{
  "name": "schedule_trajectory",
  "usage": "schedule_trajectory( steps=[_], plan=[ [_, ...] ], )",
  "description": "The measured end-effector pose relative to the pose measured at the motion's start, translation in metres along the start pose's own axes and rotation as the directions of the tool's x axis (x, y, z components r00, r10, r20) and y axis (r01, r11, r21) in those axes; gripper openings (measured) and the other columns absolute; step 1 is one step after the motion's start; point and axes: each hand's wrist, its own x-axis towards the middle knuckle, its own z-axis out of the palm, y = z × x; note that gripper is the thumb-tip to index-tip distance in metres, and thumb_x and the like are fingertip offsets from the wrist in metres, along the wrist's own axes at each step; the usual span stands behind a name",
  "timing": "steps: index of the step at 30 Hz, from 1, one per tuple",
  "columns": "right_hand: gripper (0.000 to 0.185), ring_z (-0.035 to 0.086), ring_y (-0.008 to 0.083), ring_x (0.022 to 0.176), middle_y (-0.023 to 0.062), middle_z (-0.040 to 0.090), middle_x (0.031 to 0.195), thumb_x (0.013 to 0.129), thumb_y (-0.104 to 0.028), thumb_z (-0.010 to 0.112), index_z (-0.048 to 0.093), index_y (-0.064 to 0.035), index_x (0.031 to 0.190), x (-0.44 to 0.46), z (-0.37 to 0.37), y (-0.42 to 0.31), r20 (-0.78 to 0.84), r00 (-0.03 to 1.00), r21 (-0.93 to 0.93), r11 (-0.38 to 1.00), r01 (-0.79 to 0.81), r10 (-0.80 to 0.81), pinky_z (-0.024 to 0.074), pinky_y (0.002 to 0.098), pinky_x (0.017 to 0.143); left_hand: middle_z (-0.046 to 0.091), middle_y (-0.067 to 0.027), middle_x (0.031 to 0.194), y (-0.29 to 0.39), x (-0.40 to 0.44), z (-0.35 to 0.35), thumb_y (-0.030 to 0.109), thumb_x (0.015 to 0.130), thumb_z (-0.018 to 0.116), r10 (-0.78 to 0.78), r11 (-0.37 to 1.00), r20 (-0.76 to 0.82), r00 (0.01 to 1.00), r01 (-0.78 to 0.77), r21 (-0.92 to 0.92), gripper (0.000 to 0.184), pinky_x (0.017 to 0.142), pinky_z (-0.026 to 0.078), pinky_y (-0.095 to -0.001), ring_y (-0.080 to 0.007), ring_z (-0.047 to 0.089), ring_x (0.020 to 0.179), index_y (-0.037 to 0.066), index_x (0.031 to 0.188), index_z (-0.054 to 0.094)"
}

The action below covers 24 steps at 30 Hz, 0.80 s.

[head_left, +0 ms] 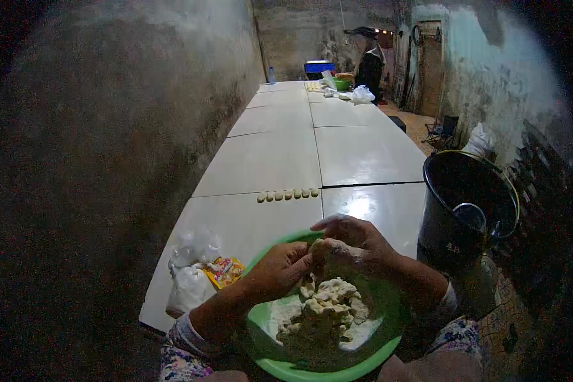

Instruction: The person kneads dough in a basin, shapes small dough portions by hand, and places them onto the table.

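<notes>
A green basin (270,363) sits close in front of me, holding lumpy pale dough (331,302) and loose white flour. Over its far side, my left hand (285,266) is closed with its fingertips pinching a small piece of dough. My right hand (350,242) meets it there, floury, its thumb and fingers curled round the same piece. Beyond the basin, several small dough pieces (288,195) lie in a row on the white table (261,159).
Bags of white powder (190,286) and a yellow-red packet (224,272) lie left of the basin. A black bucket (452,216) stands at the right. At the table's far end are a person (369,67), white plastic bags (363,95) and a blue crate (318,67).
</notes>
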Motion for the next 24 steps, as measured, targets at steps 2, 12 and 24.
schedule_trajectory(
  steps=[2, 12, 24],
  plan=[
    [0.021, 0.058, 0.014, 0.087, 0.0081, 0.06, 0.091, 0.088, -0.014, 0.06, 0.059, 0.0025, 0.101, -0.001, 0.0, -0.002, 0.043, 0.999, -0.029, 1.0, 0.009, -0.008, 0.0474, 0.0293, 0.078, 0.061, -0.004, 0.083, -0.007, 0.0, -0.001, 0.03, 0.096, 0.044, 0.029, 0.999, 0.032, 0.999, -0.027, -0.037, 0.032, 0.069, 0.046, -0.0256, -0.0103, 0.056, 0.076, 0.0, 0.096, 0.057],
    [0.017, 0.059, 0.0117, 0.082, 0.0075, 0.064, 0.089, 0.09, -0.014, 0.057, 0.06, 0.0011, 0.098, 0.004, -0.009, 0.004, 0.019, 1.0, -0.213, 0.977, -0.02, 0.025, 0.0485, 0.0275, 0.075, 0.062, -0.0042, 0.083, -0.007, 0.003, 0.005, 0.028, 0.096, 0.042, 0.071, 0.996, 0.09, 0.993, -0.066, -0.056, 0.031, 0.069, 0.046, -0.0264, -0.0103, 0.056, 0.076, 0.0, 0.097, 0.056],
    [0.022, 0.06, 0.0145, 0.088, 0.0089, 0.064, 0.095, 0.084, -0.006, 0.063, 0.056, 0.0017, 0.103, 0.004, -0.015, 0.016, 0.107, 0.994, -0.05, 0.998, -0.023, 0.028, 0.0488, 0.03, 0.08, 0.061, -0.0059, 0.091, -0.011, 0.002, -0.001, 0.024, 0.093, 0.051, 0.123, 0.986, 0.134, 0.983, -0.106, -0.128, 0.026, 0.075, 0.046, -0.0279, -0.0111, 0.055, 0.081, -0.001, 0.102, 0.053]
  ],
)
